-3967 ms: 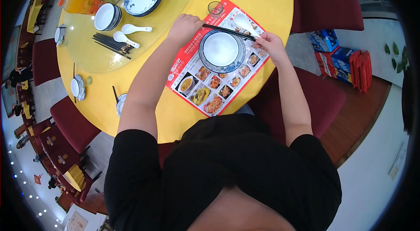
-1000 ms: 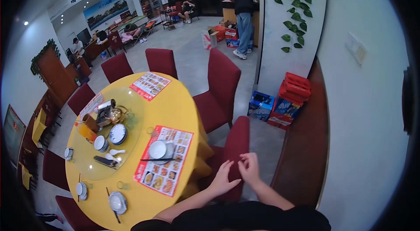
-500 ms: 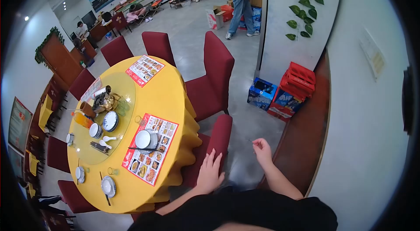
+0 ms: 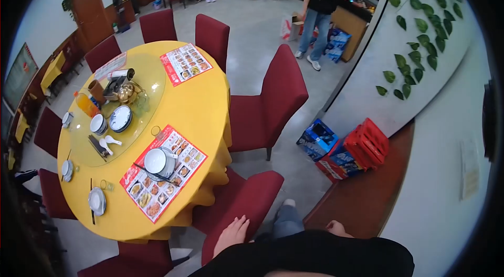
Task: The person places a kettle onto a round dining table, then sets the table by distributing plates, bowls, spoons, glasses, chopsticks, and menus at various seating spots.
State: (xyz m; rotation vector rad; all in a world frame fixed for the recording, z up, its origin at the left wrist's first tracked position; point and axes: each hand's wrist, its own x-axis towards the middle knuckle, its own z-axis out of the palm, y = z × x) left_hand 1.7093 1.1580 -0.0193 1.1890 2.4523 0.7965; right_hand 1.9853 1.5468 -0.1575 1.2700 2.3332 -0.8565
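My left hand (image 4: 232, 235) rests with spread fingers on the back of a dark red chair (image 4: 242, 201) beside the table. Nothing is in it. Low in the view, my right hand (image 4: 337, 228) hangs near my body with its fingers curled; whether it holds anything is hidden. On the round yellow table (image 4: 205, 101), a red-edged menu sheet (image 4: 152, 193) lies at the near right side. A white bowl (image 4: 155, 161) stands on a plate on that sheet, with black chopsticks (image 4: 163, 176) across the plate's near side and a glass (image 4: 156, 131) beyond.
Another red chair (image 4: 262, 109) stands ahead. Blue and red boxes (image 4: 336, 161) with red bags (image 4: 367, 143) sit by the leaf-decorated pillar (image 4: 378, 67). A person (image 4: 320, 9) in black stands farther back. The glass turntable (image 4: 84, 146) carries bowls, plates, spoons and an orange bottle (image 4: 85, 104).
Both hands have left the chopsticks and place setting. The view has turned and shifted along the table. My left hand has come down onto the chair; my right hand has dropped lower. The person in black has turned.
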